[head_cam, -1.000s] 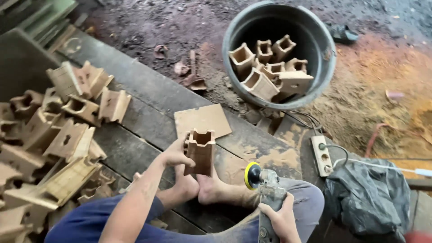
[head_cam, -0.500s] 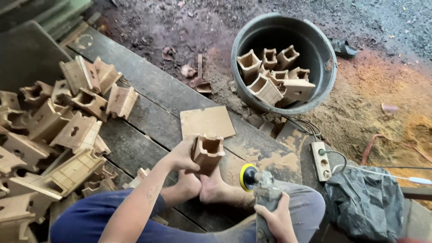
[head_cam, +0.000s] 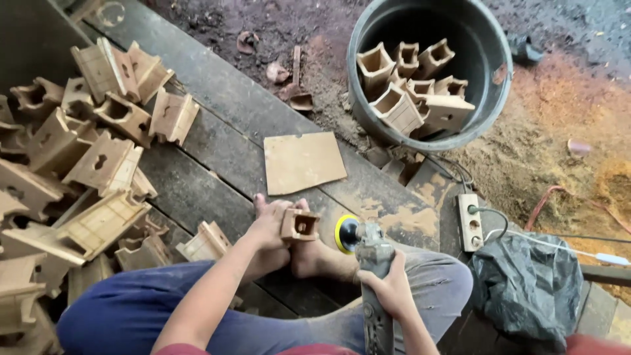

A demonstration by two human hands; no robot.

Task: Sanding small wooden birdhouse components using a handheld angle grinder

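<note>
- The left hand (head_cam: 268, 227) grips a small wooden block (head_cam: 299, 225). A second ago the block stood tall; now it lies tipped low on the person's feet, near the plank floor's (head_cam: 217, 141) front edge.
- The right hand (head_cam: 389, 289) grips a sander (head_cam: 368, 263). Its yellow disc is now just beside the block, so sanding looks about to start.
- A bucket (head_cam: 499, 85) holds more blocks.

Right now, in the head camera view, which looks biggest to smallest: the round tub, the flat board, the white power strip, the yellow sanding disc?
1. Round tub
2. Flat board
3. White power strip
4. Yellow sanding disc, though it sits nearer the camera, seen edge-on.
</note>
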